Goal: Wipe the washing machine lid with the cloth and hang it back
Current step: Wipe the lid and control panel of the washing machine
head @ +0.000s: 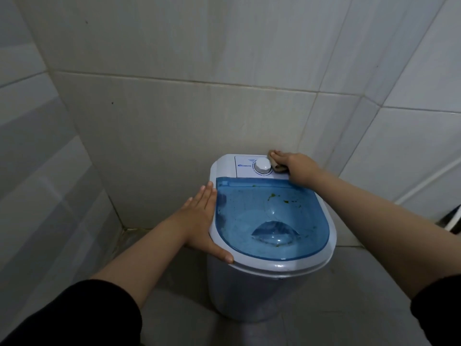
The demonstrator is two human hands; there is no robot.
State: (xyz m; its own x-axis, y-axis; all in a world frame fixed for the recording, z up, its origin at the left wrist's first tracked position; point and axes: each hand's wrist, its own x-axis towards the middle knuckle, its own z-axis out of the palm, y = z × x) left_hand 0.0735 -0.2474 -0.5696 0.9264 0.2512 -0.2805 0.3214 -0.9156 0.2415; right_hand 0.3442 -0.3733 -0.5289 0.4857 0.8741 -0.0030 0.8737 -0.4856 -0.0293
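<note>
1. Head view: we are looking down at a small white plastic washing machine (262,295) standing in a corner of smooth, pale tiled walls (174,121).
2. Its translucent blue lid (272,216), a rounded D shape, is lying closed and showing green specks.
3. Our left hand (202,221) is lying flat, fingers together, against the machine's left rim.
4. Our right hand (296,168) is pressing a crumpled tan cloth (275,166) onto the white control panel, beside the round dial (262,166).

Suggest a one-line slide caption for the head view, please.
Right hand presses a cloth beside the dial while the left hand steadies the washer's stained blue lid.
</note>
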